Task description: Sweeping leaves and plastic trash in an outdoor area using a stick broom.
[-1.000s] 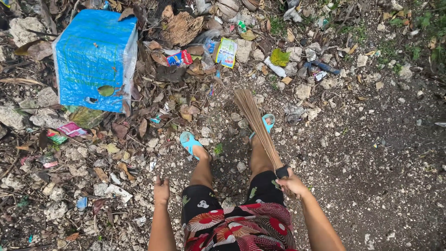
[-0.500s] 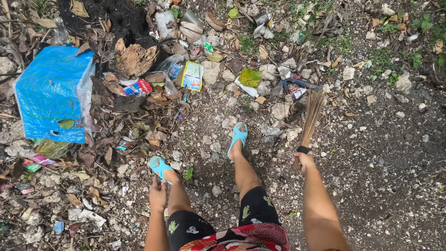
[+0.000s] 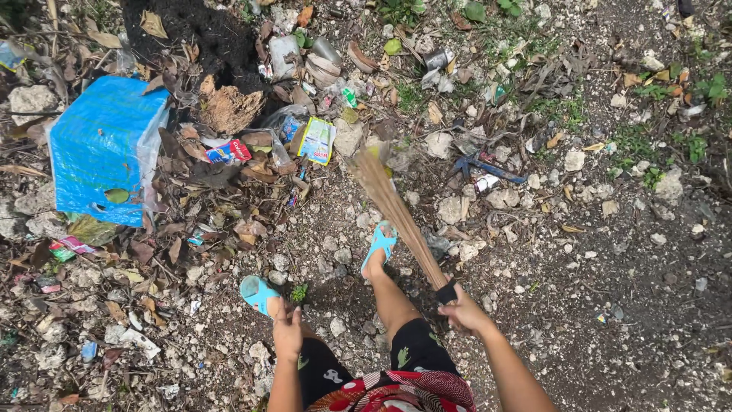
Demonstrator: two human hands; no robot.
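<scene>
Right hand clamped on stick broom at its black-bound end; bristles slant up-left, tips near flattened yellow-green packet. Left hand holds nothing, fingers loose, over left knee. Hands well apart. Blue sandals on gravel ground. Litter w/ dry leaves ahead; blue tarp-wrapped box far left, pale rocks beside broom tips.

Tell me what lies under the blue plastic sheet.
The blue plastic sheet is draped over something boxy; its contents are hidden. Dry leaves and stones show at its edges.
</scene>
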